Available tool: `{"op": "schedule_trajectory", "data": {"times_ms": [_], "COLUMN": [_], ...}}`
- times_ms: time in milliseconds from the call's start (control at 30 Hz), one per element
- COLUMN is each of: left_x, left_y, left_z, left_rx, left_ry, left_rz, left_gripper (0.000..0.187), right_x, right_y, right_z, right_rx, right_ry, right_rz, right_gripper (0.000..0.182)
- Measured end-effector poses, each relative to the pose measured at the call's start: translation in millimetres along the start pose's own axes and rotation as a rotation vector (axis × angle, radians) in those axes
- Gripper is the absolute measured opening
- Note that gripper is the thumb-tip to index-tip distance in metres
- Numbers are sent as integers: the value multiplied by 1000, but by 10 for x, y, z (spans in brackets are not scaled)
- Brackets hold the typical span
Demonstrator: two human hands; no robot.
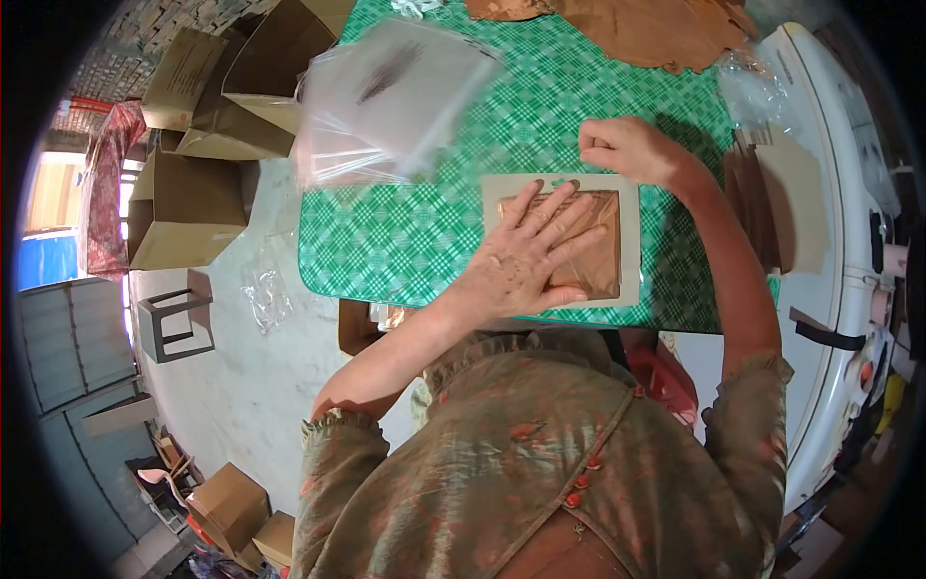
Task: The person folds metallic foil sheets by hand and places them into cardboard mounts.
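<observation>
My left hand (526, 256) lies with its fingers spread on a folded brown piece (603, 256), which looks wrapped in clear plastic. That piece rests on a pale card (628, 222) with a small cut-out near its top edge, on the green checked tablecloth (395, 236). Above the card's upper right corner, my right hand (627, 150) is raised with its fingers curled closed. What it holds, if anything, is hidden. To the left is a stack of clear plastic bags (386, 101).
Brown sheets (656, 29) lie at the table's far edge. Beside crumpled plastic (757, 92), pale cards and brown pieces (791, 203) are stacked at the right. Open cardboard boxes (198, 203) stand on the left, near a grey stool (177, 325). A red basket (666, 386) is under the table.
</observation>
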State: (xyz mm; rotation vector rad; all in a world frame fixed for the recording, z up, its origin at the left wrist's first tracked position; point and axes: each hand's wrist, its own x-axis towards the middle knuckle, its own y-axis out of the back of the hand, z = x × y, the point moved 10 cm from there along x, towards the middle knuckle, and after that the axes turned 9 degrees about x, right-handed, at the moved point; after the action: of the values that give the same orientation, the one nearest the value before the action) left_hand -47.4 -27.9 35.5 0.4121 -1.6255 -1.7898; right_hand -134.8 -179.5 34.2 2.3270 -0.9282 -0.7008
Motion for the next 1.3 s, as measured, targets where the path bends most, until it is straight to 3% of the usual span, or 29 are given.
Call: {"op": "schedule_trajectory", "data": {"times_ms": [200,300,433,533,733,833,933,1033,1300], "left_x": [-11,-16,-8,-5,-14,-14,-27,-30,3], "left_y": [-36,-33,-36,-58,-112,-109,-144,-154,-85], "left_z": [2,-14,-21,-20,-25,-20,-28,-26,-9], "left_rx": [-29,-58,-69,-59,-40,-32,-47,-50,-64], "left_ry": [-6,-3,-11,-16,-10,-18,-16,-17,-11], "left_rz": [3,3,-8,-18,-19,-23,-30,-44,-19], "left_gripper": [82,82,81,81,79,78,78,79,81], "right_x": [137,-47,-157,-3,158,219,290,271,356], "right_y": [-194,-122,-234,-222,-361,-382,-416,-432,-428], "right_z": [-429,-598,-527,-424,-499,-652,-743,-715,-686], "right_rx": [-31,-167,-304,-128,114,-8,-115,-115,-163], "right_ry": [394,519,623,568,246,262,477,540,494], "right_rz": [100,406,419,299,-59,81,240,366,347], "right_gripper": [13,8,7,10,15,12,14,22,27]}}
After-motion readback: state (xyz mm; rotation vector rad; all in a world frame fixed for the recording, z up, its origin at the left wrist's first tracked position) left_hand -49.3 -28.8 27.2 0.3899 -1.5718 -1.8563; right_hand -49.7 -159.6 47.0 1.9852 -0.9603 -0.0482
